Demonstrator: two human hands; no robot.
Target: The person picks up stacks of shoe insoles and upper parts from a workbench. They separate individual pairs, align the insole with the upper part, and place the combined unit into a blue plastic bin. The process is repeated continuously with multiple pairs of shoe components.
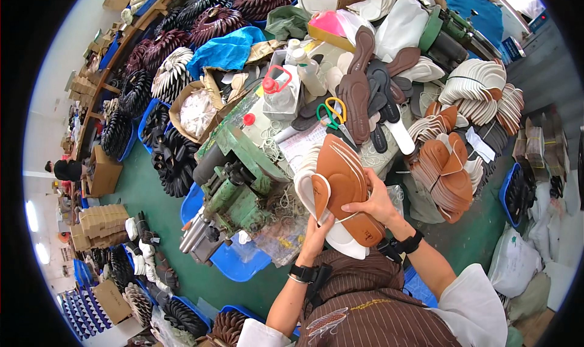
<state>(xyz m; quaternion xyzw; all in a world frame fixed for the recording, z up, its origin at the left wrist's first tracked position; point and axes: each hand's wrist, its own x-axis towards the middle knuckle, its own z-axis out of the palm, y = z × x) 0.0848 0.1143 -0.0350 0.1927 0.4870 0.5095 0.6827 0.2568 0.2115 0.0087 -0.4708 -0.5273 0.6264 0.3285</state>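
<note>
A thick stack of tan and white shoe insoles (342,164) is held up in front of my body, at the table's near edge. Around its lower left side my left hand (316,236) is closed, most of its fingers hidden behind the stack. My right hand (378,202) grips the right side, the thumb lying across a tan face. Just beyond the stack lie scissors (335,117) with one green and one yellow handle loop, next to a written sheet of paper (302,145). Loose dark brown insoles (354,97) and a white insole (399,136) lie farther back.
A green machine (240,189) stands left of my hands. Behind are a red-capped plastic bottle (278,90) and a white bottle (309,73). More tied insoles (443,175) are heaped on the right. Blue baskets (240,259) stand on the green floor (201,259).
</note>
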